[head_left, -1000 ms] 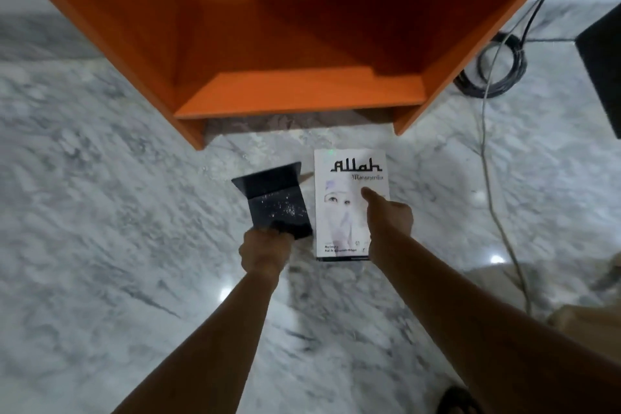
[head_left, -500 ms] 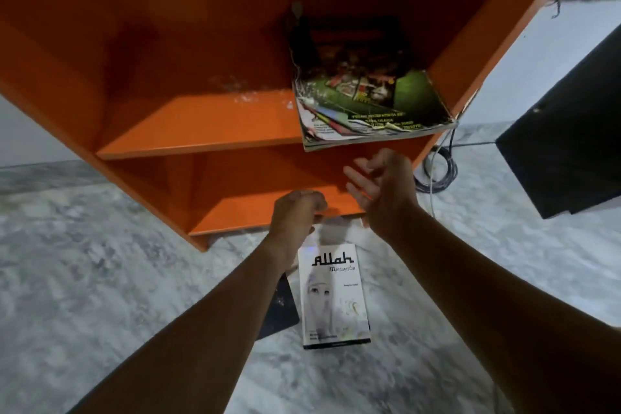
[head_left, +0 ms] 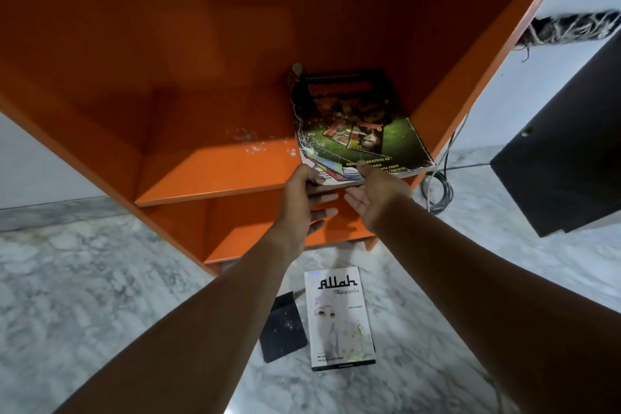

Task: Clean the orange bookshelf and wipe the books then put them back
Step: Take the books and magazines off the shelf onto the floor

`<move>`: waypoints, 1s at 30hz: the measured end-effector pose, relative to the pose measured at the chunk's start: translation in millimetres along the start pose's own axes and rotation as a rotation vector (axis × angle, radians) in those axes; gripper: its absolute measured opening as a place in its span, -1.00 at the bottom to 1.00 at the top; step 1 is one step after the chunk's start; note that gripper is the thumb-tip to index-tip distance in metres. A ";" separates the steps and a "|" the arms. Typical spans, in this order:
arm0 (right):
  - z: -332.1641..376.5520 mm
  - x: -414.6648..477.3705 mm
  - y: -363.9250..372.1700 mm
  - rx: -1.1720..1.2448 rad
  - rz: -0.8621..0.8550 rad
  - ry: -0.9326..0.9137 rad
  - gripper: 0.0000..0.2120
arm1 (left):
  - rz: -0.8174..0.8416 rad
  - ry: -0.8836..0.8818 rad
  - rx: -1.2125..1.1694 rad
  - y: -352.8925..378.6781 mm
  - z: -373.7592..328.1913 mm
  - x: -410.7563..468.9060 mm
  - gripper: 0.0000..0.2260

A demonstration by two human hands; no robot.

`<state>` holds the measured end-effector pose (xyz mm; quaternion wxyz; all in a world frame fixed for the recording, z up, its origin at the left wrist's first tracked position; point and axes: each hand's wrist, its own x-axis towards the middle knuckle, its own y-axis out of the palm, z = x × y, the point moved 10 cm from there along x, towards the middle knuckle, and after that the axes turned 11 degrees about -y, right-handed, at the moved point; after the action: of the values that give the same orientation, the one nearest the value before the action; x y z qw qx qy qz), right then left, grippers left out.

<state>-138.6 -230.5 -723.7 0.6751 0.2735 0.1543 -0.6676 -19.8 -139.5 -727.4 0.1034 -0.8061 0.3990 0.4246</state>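
Tattered green-and-black magazine (head_left: 356,131) overhangs the orange shelf (head_left: 215,171).

left grip (head_left: 299,200), right grip (head_left: 378,198), risen onto magazines (head_left: 364,134)

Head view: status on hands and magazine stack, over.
Hands: left hand and right hand grip worn green magazine stack at front edge. It lies on orange wooden shelf. Below, white paperback book on marble floor.

on the magazine stack (head_left: 363,138), the left hand (head_left: 300,202) covers the near corner and the thumb of the right hand (head_left: 376,198) hides some white print. beyond the fingers the cover title is too dark to read. the orange bookshelf (head_left: 215,175) is cut off above.
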 end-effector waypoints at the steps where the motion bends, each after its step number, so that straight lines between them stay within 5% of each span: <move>1: 2.6 -1.8 0.1 -0.004 -0.007 -0.001 -0.61 | -0.006 -0.006 0.000 -0.8 -2.3 -2.6 -0.64; 12: 43.6 -75.1 -10.0 -0.096 0.051 0.011 -0.62 | 0.137 -0.072 -0.097 17.7 -47.2 -56.5 -0.63; 15: 62.0 -107.4 -15.2 -0.238 0.136 0.018 -0.62 | 0.084 -0.135 0.017 23.9 -54.3 -83.5 -0.80; 20: 125.0 -150.3 -34.8 -0.441 0.044 0.017 -0.54 | -0.040 -0.102 -0.081 14.6 -79.0 -117.3 -0.86; 23: 192.8 -169.5 -22.4 -0.281 -0.016 -0.173 -0.49 | -0.102 -0.058 -0.112 10.4 -95.8 -150.7 -0.91; 26: 237.7 -183.9 16.8 0.099 0.117 -0.193 -0.22 | -0.183 0.008 -0.119 -7.1 -112.1 -170.5 -0.68; 28: 263.0 -185.7 33.3 0.150 0.102 -0.217 -0.09 | -0.202 0.006 -0.058 -15.1 -113.2 -185.1 -0.86; 30: 283.6 -177.0 41.5 0.122 -0.002 -0.238 0.00 | -0.225 0.019 -0.037 -26.3 -113.8 -197.7 -0.70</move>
<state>-153.0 -250.8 -387.7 0.6701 0.2328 0.0322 -0.7041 4.5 -69.8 -509.9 0.1316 -0.8516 0.2991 0.4098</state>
